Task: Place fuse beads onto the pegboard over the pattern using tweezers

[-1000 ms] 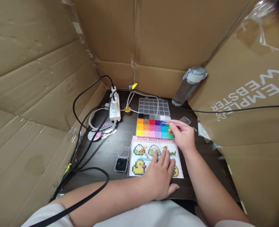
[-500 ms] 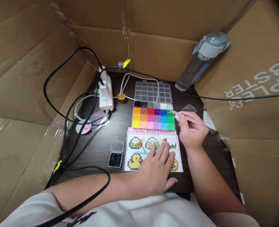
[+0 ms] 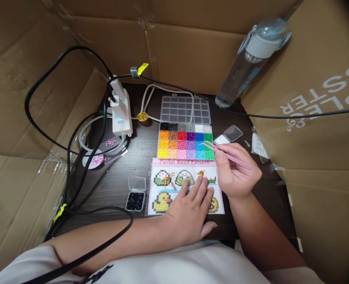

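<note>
My left hand (image 3: 189, 207) lies flat with its fingers spread on the bead pattern sheet (image 3: 156, 185), which shows a duck and other pixel pictures. My right hand (image 3: 236, 169) is closed on pink tweezers (image 3: 233, 158). Their tips hang over the blue and green compartments at the right side of the bead box (image 3: 177, 146). Whether the tips hold a bead is too small to tell. Beads of many colours fill the box, and its clear lid (image 3: 186, 109) is folded back behind it. A small square case of black beads (image 3: 135, 201) stands open left of the sheet.
A water bottle (image 3: 244, 63) leans at the back right by the cardboard wall (image 3: 186, 51). A power strip (image 3: 121, 114) and looping black cables (image 3: 103, 130) take up the left. A gold cup (image 3: 142, 117) and a small case of white beads (image 3: 222, 139) flank the bead box.
My right hand has moved the tweezers toward me, away from the upper rows of the bead box. The view has shifted a little. My left hand stays on the sheet.
</note>
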Demonstrator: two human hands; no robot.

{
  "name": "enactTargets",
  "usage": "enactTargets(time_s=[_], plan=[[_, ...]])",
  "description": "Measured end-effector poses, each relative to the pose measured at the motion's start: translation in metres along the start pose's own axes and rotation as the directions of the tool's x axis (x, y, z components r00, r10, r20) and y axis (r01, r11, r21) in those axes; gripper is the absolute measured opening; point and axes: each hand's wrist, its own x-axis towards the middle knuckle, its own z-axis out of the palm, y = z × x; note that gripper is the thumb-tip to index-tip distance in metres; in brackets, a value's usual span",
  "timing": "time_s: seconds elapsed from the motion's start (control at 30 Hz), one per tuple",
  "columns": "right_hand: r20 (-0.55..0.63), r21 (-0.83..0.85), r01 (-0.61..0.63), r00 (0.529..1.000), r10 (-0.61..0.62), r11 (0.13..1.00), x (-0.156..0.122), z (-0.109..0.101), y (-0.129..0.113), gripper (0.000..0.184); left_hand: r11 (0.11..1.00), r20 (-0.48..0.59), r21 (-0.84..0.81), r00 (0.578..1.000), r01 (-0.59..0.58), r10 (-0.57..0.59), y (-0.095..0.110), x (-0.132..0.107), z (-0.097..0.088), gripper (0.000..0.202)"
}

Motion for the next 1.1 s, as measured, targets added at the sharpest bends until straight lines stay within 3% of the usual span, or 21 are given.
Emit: enactTargets(time_s=[0.37,0.73,1.1], plan=[[0.048,0.010,-0.102,0.994,0.102,0.995,-0.005,0.001,0.003,0.016,1.000,0.008,-0.006,1.000,0.002,-0.002,0.000,-0.001,0.000,0.079],[0.012,0.102,-0.234,0.972,0.234,0.967,-0.012,0.004,0.004,0.021,1.000,0.007,0.002,1.000,0.003,-0.003,0.000,0.001,0.000,0.079],[0.057,0.116,-0.215,0.976,0.210,0.970,-0.011,0.006,0.007,0.027,1.000,0.010,0.003,1.000,0.007,-0.007,0.001,0.001,-0.002,0.078]])
